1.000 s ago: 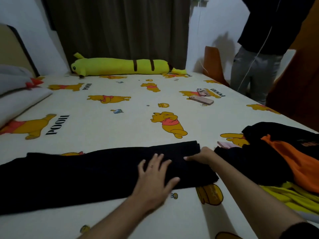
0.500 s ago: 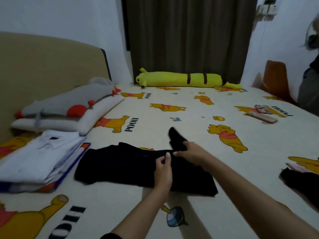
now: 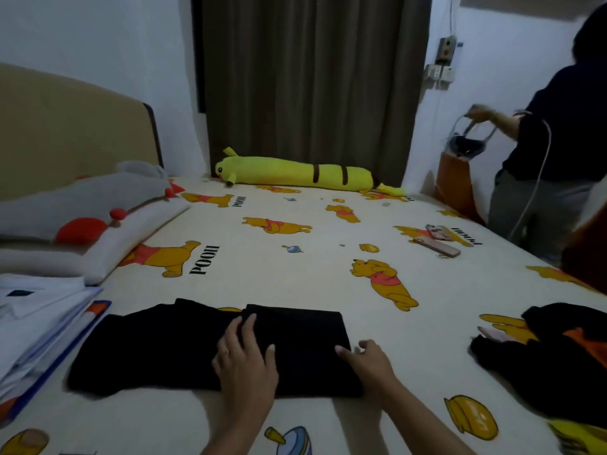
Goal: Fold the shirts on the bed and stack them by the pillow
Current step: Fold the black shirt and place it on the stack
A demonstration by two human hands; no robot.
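A black shirt [image 3: 157, 349] lies partly folded across the near part of the bed [image 3: 295, 267], its right end doubled over onto itself. My left hand [image 3: 244, 359] rests flat on the folded part with fingers spread. At the fold's right edge my right hand [image 3: 368, 357] touches the cloth with loosely bent fingers. A stack of folded shirts [image 3: 36, 316], white on top, sits at the left next to the pillows [image 3: 82, 224]. At the right edge lies a heap of unfolded clothes [image 3: 551, 362], black, orange and yellow.
A long yellow plush toy [image 3: 295, 174] lies along the far edge by the dark curtain. Two phones [image 3: 437, 239] rest on the sheet at the right. Another person [image 3: 551, 159] stands beside the bed at the right, holding a headset over an orange chair [image 3: 455, 182].
The shirt's right end has been folded over to the left and now lies flat. My left hand went from pinching the cloth to lying flat on it; my right hand moved to the fold's right edge.
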